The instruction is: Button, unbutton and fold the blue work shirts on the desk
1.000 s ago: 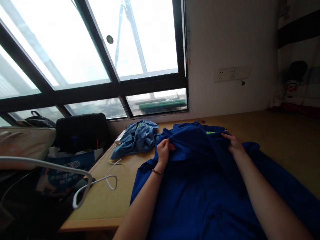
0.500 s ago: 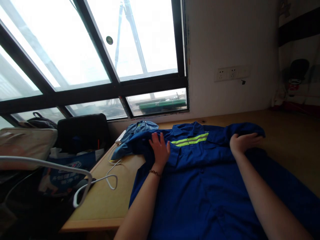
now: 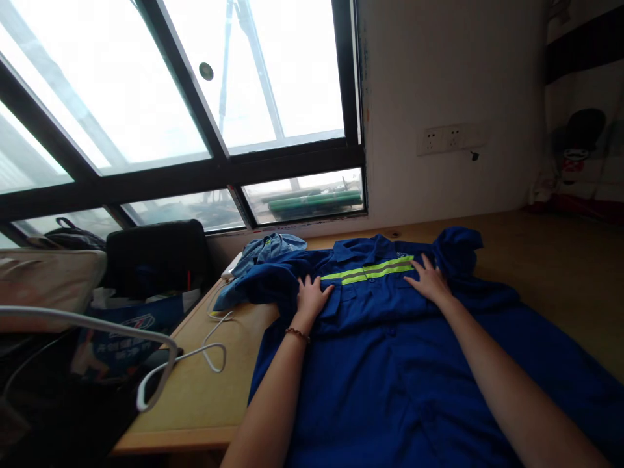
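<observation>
A dark blue work jacket (image 3: pixel 361 364) lies front side up on the wooden table, its collar toward the wall. Across its chest runs a yellow-green reflective strip (image 3: pixel 353 275) with a grey band. My left hand (image 3: pixel 313 299) rests on the chest at the strip's left end, fingers spread. At the other end my right hand (image 3: pixel 429 279) lies on the cloth, its fingers also apart. Neither hand grips anything. The right sleeve (image 3: pixel 458 247) is bunched beside my right hand, and the left one spreads over the table toward a light blue garment (image 3: pixel 273 246).
A white cable (image 3: pixel 214 348) trails over the wooden table (image 3: pixel 205 396). Left of the table edge are a black chair back (image 3: pixel 156 253), a printed bag (image 3: pixel 131 331) and a white curved bar (image 3: pixel 97 317). Behind stand a window and a wall with sockets (image 3: pixel 442 138).
My right hand has moved left from the right sleeve onto the chest. The sleeve now sits bunched further in. My left hand has dropped slightly onto the cloth, and more of the strip shows.
</observation>
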The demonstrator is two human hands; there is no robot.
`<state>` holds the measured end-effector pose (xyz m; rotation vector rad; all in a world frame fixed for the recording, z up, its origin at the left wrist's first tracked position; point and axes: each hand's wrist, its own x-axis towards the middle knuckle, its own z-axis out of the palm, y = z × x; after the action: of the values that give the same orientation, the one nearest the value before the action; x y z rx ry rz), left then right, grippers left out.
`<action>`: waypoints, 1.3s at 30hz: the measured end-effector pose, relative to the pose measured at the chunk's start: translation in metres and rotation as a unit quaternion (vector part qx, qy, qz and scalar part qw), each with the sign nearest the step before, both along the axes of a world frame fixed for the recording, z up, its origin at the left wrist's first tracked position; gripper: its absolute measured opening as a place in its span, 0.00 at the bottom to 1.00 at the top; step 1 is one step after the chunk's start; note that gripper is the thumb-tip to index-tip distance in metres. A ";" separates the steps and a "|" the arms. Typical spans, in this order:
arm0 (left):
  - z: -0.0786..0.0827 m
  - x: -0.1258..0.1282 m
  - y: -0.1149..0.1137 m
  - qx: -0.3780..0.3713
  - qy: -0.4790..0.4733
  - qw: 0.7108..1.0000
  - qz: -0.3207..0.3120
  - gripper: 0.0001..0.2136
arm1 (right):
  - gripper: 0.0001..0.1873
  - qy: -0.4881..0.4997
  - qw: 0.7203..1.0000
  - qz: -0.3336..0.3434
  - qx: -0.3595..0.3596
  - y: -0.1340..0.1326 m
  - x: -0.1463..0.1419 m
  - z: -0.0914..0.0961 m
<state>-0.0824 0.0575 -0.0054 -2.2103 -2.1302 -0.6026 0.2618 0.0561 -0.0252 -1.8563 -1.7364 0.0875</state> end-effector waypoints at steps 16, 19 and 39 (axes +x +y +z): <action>0.012 0.034 -0.022 0.123 0.038 0.978 -0.162 0.18 | 0.23 -0.068 0.972 0.220 0.047 -0.011 -0.067 0.011; -0.001 0.052 -0.025 0.050 0.023 0.963 -0.264 0.20 | 0.24 -0.086 0.966 0.242 -0.018 -0.013 -0.081 0.001; -0.004 0.103 0.048 -0.181 -0.555 0.792 -0.177 0.13 | 0.03 0.045 0.986 0.109 0.118 0.004 -0.097 0.009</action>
<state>0.0210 0.1059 -0.0092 -2.9043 -2.2885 -2.1368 0.1649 0.0602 -0.0163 -1.4681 -1.7967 0.0483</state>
